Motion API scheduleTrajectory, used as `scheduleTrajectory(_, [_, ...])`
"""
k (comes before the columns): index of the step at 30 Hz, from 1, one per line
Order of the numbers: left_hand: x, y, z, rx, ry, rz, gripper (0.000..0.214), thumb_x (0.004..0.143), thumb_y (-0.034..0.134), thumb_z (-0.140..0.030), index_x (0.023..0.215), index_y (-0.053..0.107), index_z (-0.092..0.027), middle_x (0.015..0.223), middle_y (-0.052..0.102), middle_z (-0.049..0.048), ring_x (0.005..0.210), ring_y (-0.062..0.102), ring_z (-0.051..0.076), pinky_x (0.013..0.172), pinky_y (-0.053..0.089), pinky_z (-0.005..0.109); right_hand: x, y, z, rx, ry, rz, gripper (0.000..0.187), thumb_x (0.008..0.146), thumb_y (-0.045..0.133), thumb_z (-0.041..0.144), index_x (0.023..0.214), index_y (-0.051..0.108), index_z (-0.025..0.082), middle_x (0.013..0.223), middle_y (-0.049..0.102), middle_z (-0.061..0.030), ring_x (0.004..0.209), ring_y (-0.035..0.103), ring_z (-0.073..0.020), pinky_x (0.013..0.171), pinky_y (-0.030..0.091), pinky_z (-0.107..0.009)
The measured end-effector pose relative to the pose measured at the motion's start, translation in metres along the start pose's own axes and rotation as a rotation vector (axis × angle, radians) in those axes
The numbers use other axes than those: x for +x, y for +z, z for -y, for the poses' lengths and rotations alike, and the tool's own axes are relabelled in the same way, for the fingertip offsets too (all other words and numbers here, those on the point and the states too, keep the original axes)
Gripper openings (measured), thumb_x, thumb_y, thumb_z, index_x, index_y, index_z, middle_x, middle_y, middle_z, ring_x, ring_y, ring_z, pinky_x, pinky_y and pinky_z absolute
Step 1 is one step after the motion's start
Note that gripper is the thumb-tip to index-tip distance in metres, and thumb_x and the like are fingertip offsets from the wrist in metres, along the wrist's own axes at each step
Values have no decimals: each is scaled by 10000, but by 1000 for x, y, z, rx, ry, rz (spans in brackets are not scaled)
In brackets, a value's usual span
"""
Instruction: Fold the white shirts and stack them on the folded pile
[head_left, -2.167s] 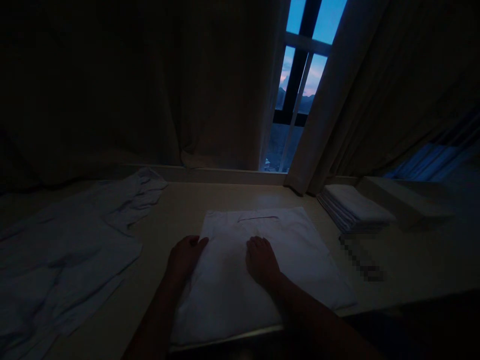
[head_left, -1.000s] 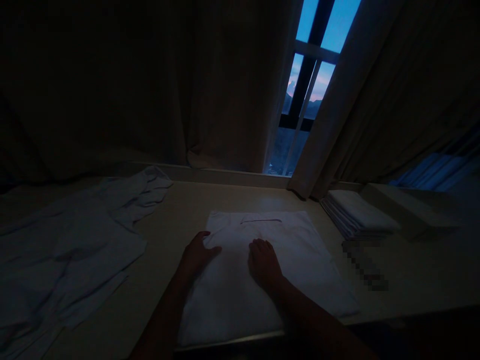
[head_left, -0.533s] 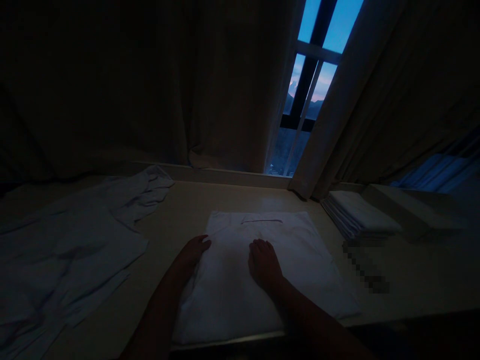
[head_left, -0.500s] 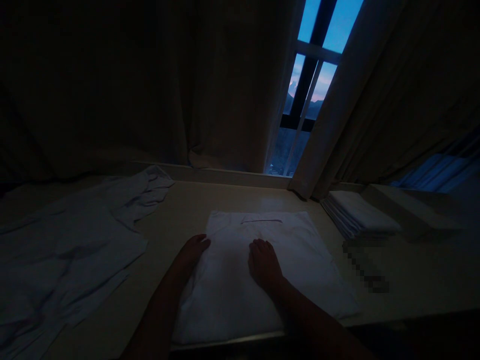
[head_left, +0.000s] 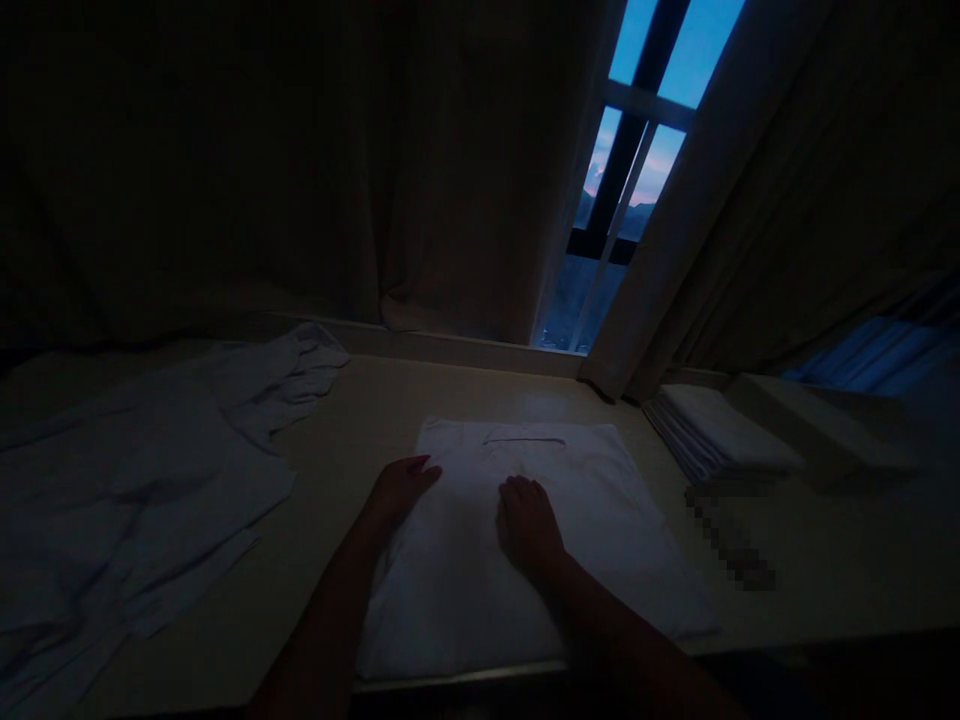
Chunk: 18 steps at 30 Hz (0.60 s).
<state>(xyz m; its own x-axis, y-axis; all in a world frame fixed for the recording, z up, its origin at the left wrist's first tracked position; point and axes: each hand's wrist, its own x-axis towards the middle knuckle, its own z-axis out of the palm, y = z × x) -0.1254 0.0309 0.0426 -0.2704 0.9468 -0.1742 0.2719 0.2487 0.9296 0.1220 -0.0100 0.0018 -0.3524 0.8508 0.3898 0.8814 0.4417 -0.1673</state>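
In dim light, a white shirt [head_left: 465, 570] lies folded into a flat, roughly square shape at the table's front edge. A dark slit, like a pocket opening, runs across its far part. My left hand [head_left: 405, 485] is at the shirt's left edge, thumb and fingers closed on the cloth there. Resting on the middle of the shirt is my right hand [head_left: 531, 520], palm down, fingers laid close together on the fabric. The undersides of both hands are hidden.
A spread white garment [head_left: 165, 480] covers the table's left side. To the right stand a stack of folded white cloths [head_left: 712, 425] and a pale box [head_left: 817, 425]. Dark curtains [head_left: 450, 180] hang behind, around a window [head_left: 622, 180]. A pixelated patch hides something at right.
My left hand has moved slightly right and away from me, and the shirt's left edge has shifted inward with it. My right hand stays in nearly the same place.
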Motion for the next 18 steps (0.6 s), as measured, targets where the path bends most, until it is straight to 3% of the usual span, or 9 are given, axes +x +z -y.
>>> scheduleTrajectory(6, [3, 6, 10, -137, -68, 74, 503, 712, 650, -269, 1197, 612, -142, 1037, 713, 121, 765, 680, 172, 686, 521, 292, 0, -2, 0, -9, -1, 9, 333, 917, 447, 210, 1235, 546, 184, 1280, 567, -111, 1244, 450, -232, 1114, 260, -441])
scheduleTrajectory(10, [-1, 4, 8, -143, -83, 68, 472, 724, 594, -247, 1184, 614, -140, 969, 719, 99, 735, 665, 155, 653, 505, 264, 1, -3, 1, -16, -3, 8, 320, 922, 444, 207, 1222, 552, 189, 1260, 576, -114, 1224, 467, -227, 1110, 269, -441])
scheduleTrajectory(15, [-8, -18, 6, -78, -36, -17, 519, 720, 606, -323, 1212, 585, -159, 1018, 710, 90, 823, 661, 167, 687, 478, 245, 1, -4, 2, -9, -1, -3, 308, 912, 453, 197, 1200, 562, 192, 1249, 580, -110, 1216, 470, -229, 1100, 280, -438])
scheduleTrajectory(18, [-18, -34, 9, 64, 11, -57, 531, 722, 599, -368, 1209, 577, -155, 951, 720, 87, 762, 658, 176, 655, 465, 256, 1, -6, 2, -3, 0, 2, 303, 910, 456, 197, 1192, 565, 187, 1248, 578, -109, 1218, 466, -227, 1098, 281, -426])
